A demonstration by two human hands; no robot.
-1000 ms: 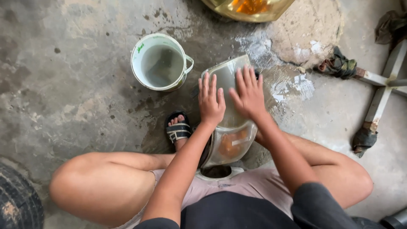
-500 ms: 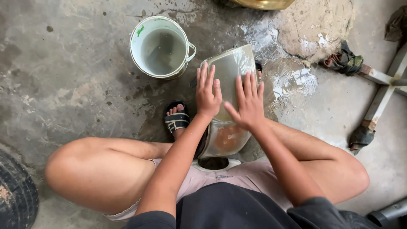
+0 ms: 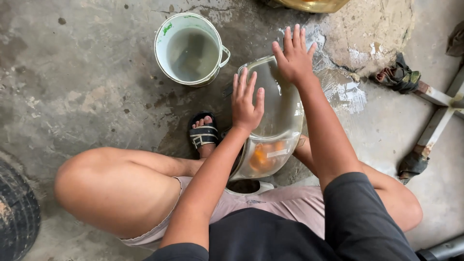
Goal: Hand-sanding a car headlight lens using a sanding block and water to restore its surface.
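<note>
White bucket just left of clear container, wet concrete floor open further left

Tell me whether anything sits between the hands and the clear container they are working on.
Nothing visible does. The left hand lies flat on the clear container, and the right hand rests at its upper rim. The bucket stands apart, to the left.

A home yard: stained wet concrete floor, a bucket of water.

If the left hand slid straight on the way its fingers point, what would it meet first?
The left hand, flat on the clear curved plastic container, points up-frame. Past the container's rim comes wet concrete floor; the white round bucket of water lies slightly left of that line, likely missed, though depth is unclear.
</note>
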